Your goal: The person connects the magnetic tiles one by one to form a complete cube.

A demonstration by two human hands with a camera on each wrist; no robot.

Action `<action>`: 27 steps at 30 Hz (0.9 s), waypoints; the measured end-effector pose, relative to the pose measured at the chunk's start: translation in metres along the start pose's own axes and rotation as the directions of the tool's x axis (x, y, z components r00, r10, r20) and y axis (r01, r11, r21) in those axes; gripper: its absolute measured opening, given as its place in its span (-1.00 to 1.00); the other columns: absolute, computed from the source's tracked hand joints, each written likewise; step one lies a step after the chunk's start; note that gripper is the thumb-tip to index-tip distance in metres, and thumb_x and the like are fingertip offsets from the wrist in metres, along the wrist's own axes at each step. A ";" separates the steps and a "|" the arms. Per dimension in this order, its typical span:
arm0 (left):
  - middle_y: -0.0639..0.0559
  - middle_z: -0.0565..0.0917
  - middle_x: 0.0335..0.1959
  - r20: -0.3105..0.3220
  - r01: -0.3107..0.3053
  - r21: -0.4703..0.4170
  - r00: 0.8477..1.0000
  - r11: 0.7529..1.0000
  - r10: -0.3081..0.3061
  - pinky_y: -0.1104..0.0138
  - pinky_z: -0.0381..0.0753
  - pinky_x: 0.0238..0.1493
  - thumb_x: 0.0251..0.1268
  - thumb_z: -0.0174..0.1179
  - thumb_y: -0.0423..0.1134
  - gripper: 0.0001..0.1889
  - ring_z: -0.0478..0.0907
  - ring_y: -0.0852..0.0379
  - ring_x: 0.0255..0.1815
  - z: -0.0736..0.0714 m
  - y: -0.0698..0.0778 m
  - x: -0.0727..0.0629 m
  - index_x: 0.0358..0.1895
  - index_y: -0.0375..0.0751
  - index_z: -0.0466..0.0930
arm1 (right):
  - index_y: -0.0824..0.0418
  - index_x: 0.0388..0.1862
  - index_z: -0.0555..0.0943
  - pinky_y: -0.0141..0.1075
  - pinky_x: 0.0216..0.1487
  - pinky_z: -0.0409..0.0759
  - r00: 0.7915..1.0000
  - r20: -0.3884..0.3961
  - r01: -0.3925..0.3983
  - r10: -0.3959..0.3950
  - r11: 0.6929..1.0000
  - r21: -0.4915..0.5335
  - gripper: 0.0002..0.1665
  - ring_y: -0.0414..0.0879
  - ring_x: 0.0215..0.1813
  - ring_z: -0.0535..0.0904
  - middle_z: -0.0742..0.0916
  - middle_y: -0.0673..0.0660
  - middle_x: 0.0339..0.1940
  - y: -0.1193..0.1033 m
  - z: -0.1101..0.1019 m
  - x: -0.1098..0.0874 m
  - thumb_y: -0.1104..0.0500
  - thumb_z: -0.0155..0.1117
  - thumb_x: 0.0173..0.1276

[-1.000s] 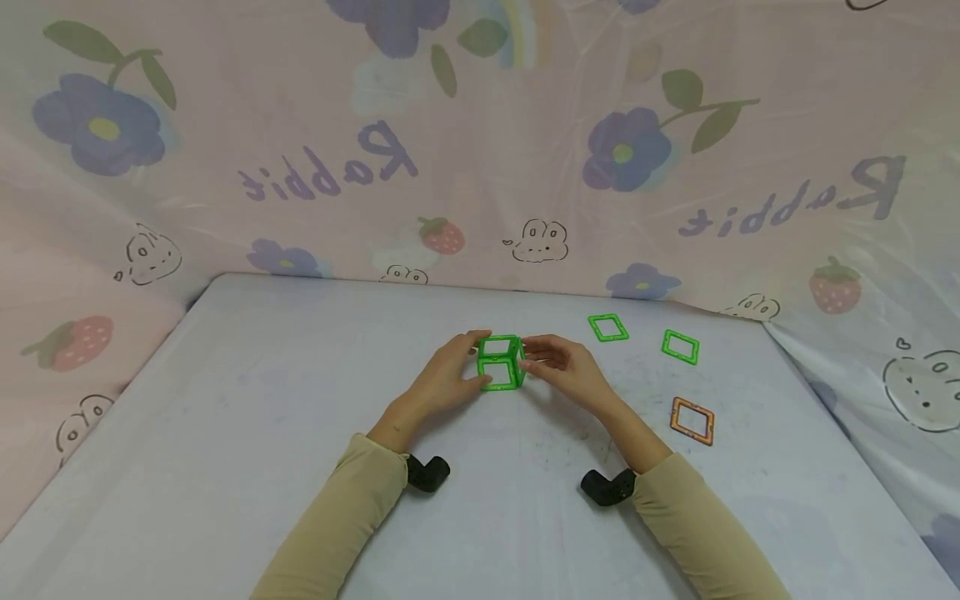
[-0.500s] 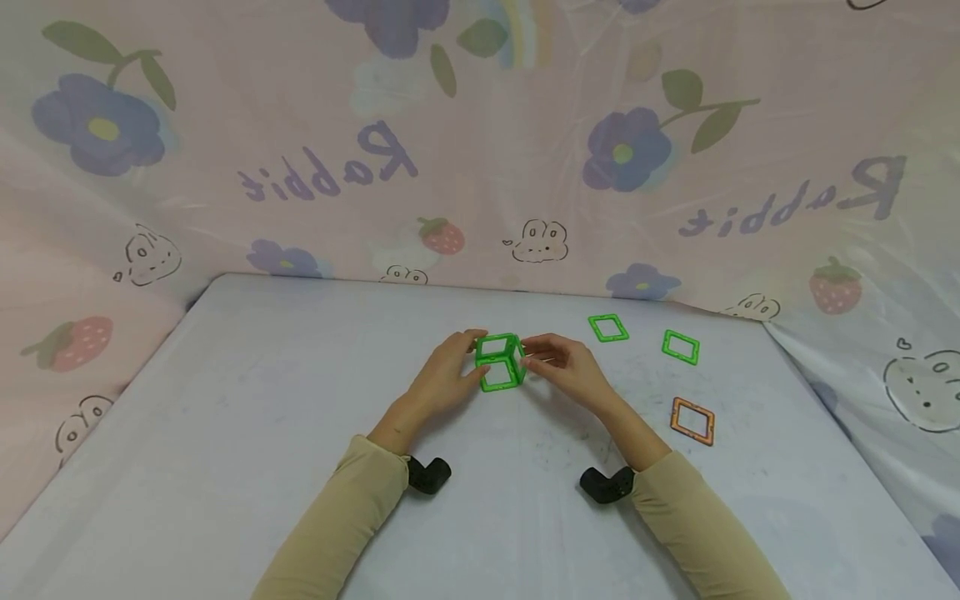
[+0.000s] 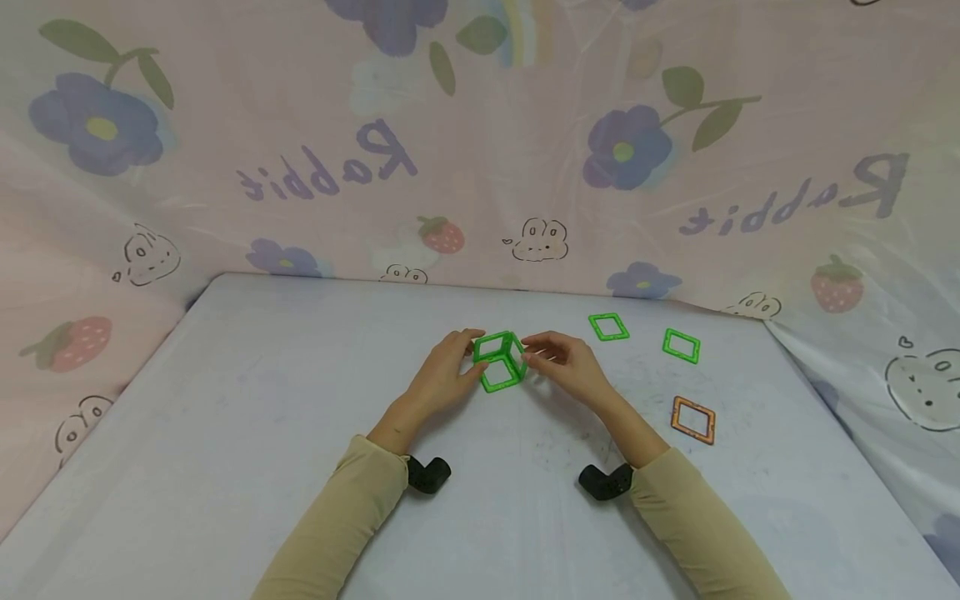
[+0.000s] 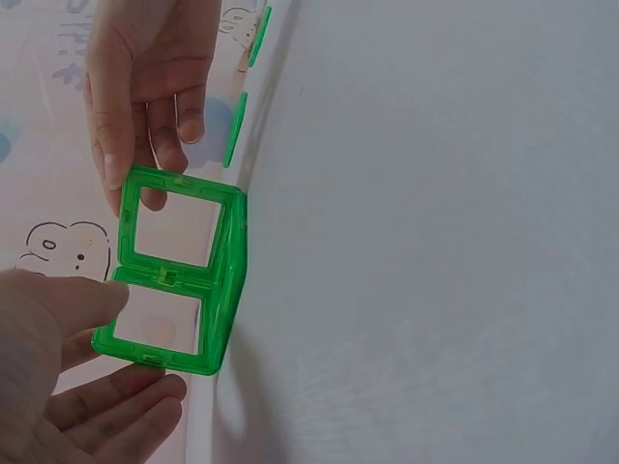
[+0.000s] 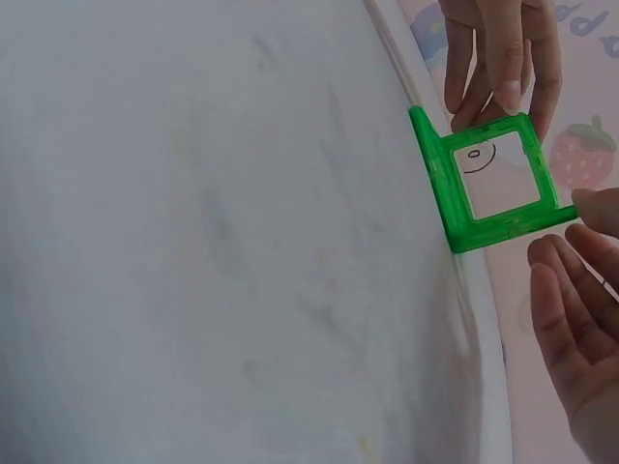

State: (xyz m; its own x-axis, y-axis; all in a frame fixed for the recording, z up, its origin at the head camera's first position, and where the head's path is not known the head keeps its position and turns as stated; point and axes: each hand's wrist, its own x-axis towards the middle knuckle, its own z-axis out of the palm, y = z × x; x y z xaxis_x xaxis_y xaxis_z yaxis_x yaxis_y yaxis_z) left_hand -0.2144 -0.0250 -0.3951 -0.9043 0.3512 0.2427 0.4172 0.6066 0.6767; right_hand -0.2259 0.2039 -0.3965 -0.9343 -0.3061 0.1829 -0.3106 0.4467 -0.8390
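Square green magnetic tiles (image 3: 501,356), see-through frames joined edge to edge at angles, are held between both hands over the table's middle. My left hand (image 3: 447,369) grips their left side, thumb (image 4: 102,302) on the near tile and fingers behind and below. At the right side, my right hand (image 3: 567,367) pinches the edge of the upright tile, its thumb (image 5: 592,208) on that edge. The right wrist view shows one tile face-on with others seen edgewise. The left wrist view shows two tiles hinged side by side, a third behind them.
Two loose green square tiles, one nearer (image 3: 608,315) and one farther right (image 3: 682,359), lie flat at the back right. An orange square tile (image 3: 674,417) lies in front of them. A printed curtain (image 3: 480,167) stands behind the table (image 3: 225,433).
The joined green tiles have turned slightly between the hands, so their front edge now slants up to the right. Both hands keep their hold with little movement.
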 end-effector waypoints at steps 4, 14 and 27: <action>-0.17 0.55 -0.13 -0.012 -0.009 -0.006 1.000 1.000 0.009 0.10 0.51 -0.03 0.38 0.14 -0.25 -0.55 0.50 -0.05 -0.10 0.000 0.000 0.000 0.27 -0.32 0.38 | 0.32 0.07 0.60 -0.37 -0.19 0.57 1.000 -0.002 -0.009 0.009 1.000 -0.005 -0.64 0.06 -0.16 0.68 0.73 0.29 -0.13 0.000 -0.001 0.000 0.21 0.29 0.33; -0.14 0.56 -0.22 -0.030 -0.007 -0.051 1.000 0.999 0.006 0.19 0.52 -0.15 0.53 -0.09 -0.20 -0.62 0.50 0.01 -0.22 0.003 -0.004 0.003 0.23 -0.39 0.41 | 0.28 0.03 0.63 -0.35 -0.19 0.56 0.999 -0.007 -0.031 0.031 0.999 0.028 -0.66 0.12 -0.16 0.68 0.73 0.25 -0.18 -0.002 -0.003 0.000 0.13 0.28 0.35; -0.22 0.53 -0.05 -0.048 -0.039 -0.057 0.998 0.998 0.036 0.14 0.56 -0.10 0.54 -0.11 -0.24 -0.61 0.54 -0.05 -0.13 0.005 -0.003 0.004 0.30 -0.34 0.34 | 0.20 0.00 0.66 -0.35 -0.34 0.52 1.000 0.004 -0.027 0.027 1.000 -0.002 -0.72 0.15 -0.22 0.65 0.74 0.24 -0.24 -0.001 -0.004 0.002 0.11 0.24 0.38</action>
State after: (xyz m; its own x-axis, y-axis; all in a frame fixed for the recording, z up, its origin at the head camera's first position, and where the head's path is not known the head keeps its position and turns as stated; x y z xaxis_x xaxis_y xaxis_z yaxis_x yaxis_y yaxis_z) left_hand -0.2186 -0.0215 -0.3999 -0.8920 0.3380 0.3000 0.4460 0.5512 0.7052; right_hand -0.2279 0.2068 -0.3934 -0.9417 -0.2973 0.1576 -0.2853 0.4569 -0.8425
